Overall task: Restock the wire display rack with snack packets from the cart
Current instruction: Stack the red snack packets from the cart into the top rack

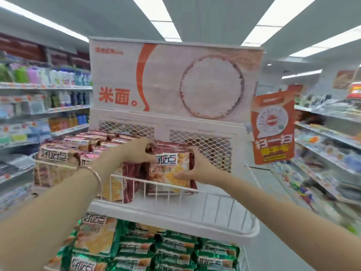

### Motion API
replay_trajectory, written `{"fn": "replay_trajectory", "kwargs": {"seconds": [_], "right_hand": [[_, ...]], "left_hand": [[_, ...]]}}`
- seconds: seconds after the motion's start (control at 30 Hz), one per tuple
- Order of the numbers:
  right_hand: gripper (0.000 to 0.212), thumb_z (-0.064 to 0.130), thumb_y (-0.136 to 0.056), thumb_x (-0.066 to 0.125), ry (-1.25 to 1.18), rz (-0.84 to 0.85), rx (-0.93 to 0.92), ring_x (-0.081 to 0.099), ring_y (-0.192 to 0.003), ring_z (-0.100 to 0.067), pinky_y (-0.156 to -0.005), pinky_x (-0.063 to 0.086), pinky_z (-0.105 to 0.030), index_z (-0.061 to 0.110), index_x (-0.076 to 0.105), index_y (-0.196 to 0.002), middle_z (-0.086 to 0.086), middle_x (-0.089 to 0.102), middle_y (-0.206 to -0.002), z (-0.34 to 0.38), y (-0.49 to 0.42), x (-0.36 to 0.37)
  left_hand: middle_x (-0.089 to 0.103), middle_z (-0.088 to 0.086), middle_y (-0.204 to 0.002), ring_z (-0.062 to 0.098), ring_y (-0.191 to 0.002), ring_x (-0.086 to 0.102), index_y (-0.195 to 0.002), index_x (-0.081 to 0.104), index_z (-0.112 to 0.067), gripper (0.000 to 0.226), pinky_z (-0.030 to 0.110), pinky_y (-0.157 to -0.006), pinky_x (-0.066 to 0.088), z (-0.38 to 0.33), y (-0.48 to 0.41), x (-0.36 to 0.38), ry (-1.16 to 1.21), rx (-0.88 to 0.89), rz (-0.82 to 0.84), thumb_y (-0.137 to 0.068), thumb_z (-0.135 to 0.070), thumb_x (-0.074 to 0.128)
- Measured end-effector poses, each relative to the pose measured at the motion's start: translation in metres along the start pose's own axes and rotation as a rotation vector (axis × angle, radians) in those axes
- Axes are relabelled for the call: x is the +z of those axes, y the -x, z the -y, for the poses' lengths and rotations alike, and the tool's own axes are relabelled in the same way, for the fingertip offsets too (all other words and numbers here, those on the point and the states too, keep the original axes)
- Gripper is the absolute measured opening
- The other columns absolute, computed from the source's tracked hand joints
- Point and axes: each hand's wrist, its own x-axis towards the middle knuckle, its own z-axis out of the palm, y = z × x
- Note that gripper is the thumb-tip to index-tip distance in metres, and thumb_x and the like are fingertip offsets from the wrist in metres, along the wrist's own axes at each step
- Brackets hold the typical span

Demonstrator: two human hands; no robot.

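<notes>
Snack packet (169, 174) — hands (141, 151) (196, 167) gripping edges, rack (224, 209) open rightward

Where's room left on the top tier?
Free: the bare right end of the top basket, bordered by the held packet in the left hand and right hand, the mesh back panel and the right rim. Crowded: red packets fill its left side; green packets crowd the lower tier.

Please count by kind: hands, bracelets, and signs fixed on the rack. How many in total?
Hands: 2, left hand and right hand, on the red packet.
Bracelets: 1, a bracelet on the left wrist.
Signs: 2, rice banner and orange hanging sign.
Total: 5.
</notes>
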Motion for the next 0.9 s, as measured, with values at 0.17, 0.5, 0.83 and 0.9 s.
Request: {"fn": "replay_trajectory", "kwargs": {"seconds": [0.17, 0.5, 0.83, 0.9], "right_hand": [[0.125, 0.042, -0.078, 0.083, 0.306, 0.292, -0.011, 0.042, -0.138, -0.027, -0.113, 0.037, -0.035, 0.027, -0.012, -0.157, -0.009, 0.027, -0.161, -0.002, -0.002, -0.019], [0.128, 0.028, -0.085, 0.079, 0.279, 0.158, -0.18, 0.046, -0.054, -0.009, -0.045, 0.033, -0.02, 0.022, -0.03, -0.152, 0.001, 0.048, -0.062, -0.007, -0.01, 0.024], [0.162, 0.078, -0.04, 0.083, -0.176, 0.008, 0.027, 0.034, -0.145, -0.022, -0.12, 0.027, -0.046, 0.037, -0.027, -0.151, 0.0, 0.018, -0.165, -0.032, -0.035, -0.006], [0.162, 0.077, -0.043, 0.083, -0.259, 0.135, 0.124, 0.039, -0.14, -0.02, -0.118, 0.027, -0.042, 0.034, -0.031, -0.149, 0.0, 0.025, -0.164, -0.037, -0.05, -0.003]], "left_hand": [[0.039, -0.005, -0.151, 0.015, -0.135, 0.041, -0.145, 0.042, -0.028, 0.075, 0.031, -0.11, 0.034, -0.006, -0.004, -0.007, -0.182, 0.009, 0.136, -0.079, -0.033, 0.079], [0.034, -0.002, -0.152, 0.021, -0.137, 0.033, -0.154, 0.023, -0.034, 0.123, 0.042, -0.113, 0.033, -0.002, -0.011, -0.003, -0.603, 0.017, 0.083, -0.053, -0.058, 0.089], [-0.018, -0.012, -0.163, 0.016, -0.152, 0.0, -0.155, -0.005, -0.044, 0.131, 0.046, -0.123, 0.012, 0.002, -0.01, -0.003, -0.34, -0.094, 0.291, -0.063, -0.049, 0.089], [-0.018, -0.011, -0.163, 0.017, -0.152, 0.0, -0.155, -0.006, -0.043, 0.131, 0.046, -0.123, 0.012, 0.002, -0.01, -0.003, -0.347, -0.098, 0.292, -0.065, -0.047, 0.088]]}}
